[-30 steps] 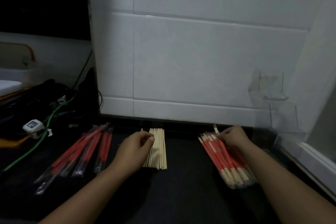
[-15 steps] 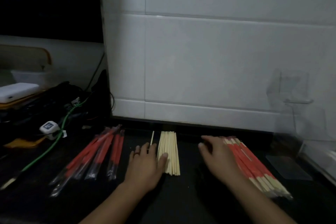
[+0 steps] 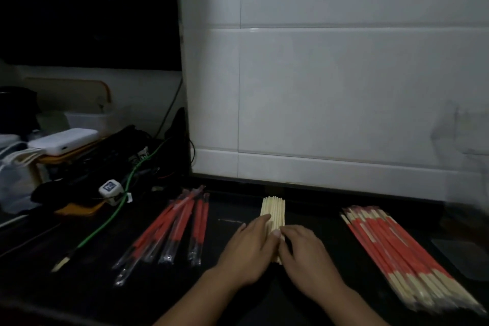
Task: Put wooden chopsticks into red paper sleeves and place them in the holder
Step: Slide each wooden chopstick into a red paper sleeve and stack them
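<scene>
Both hands down on one stack of bare wooden chopsticks (image 3: 274,210), too many to count: left hand (image 3: 247,251) laid flat over its near left side with fingers straight, right hand (image 3: 304,254) against its near right edge, fingers curled, hold unclear. Left of the hands, one loose pile of wrapped red sleeves (image 3: 174,227); right, one larger sleeved bundle (image 3: 397,249). Open dark surface (image 3: 317,209) between the piles; white tiled wall (image 3: 330,103) just beyond.

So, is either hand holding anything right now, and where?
Both hands rest on the near end of the bare chopsticks; no clear grip shows.
</scene>
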`<state>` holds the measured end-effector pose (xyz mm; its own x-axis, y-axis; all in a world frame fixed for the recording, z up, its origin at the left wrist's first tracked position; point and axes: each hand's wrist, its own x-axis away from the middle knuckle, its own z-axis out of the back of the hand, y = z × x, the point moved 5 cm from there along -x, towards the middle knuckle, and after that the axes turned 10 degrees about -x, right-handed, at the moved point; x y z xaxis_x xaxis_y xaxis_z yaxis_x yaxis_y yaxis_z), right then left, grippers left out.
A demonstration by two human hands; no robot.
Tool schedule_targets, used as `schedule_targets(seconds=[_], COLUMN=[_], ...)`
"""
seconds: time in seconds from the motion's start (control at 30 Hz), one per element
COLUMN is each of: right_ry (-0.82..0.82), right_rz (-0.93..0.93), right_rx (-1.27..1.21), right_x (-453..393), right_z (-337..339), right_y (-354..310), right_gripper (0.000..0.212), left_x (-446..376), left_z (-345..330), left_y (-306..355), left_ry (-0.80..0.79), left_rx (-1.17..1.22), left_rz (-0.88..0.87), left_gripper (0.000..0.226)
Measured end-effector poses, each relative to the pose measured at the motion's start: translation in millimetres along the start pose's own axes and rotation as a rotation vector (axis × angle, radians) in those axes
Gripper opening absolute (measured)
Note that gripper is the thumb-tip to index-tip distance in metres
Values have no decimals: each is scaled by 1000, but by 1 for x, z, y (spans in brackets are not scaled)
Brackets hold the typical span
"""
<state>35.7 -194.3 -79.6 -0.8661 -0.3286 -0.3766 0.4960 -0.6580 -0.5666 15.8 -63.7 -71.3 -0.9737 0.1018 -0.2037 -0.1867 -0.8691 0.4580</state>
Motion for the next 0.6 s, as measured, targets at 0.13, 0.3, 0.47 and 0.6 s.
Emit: schedule_targets(seconds=[0.13,0.3,0.47,0.6], right_ry=[21,19,-37,-41], right_rz=[-26,-64,-71,-55], right_rx=[-51,-65,5,21], right_x=[9,19,21,22], right_z=[11,22,20,21], right_y=[-4,2,-5,-8], right_gripper=[41,43,49,49], left_x=[-4,-16,-17,-17], left_z=[20,76,73,69], left_y=[-17,-45,-75,-82], left_ry=[233,371,150,172], left_rx=[-70,-795,-983,-965], left_rz=[26,224,372,383], left_gripper=[39,28,42,48])
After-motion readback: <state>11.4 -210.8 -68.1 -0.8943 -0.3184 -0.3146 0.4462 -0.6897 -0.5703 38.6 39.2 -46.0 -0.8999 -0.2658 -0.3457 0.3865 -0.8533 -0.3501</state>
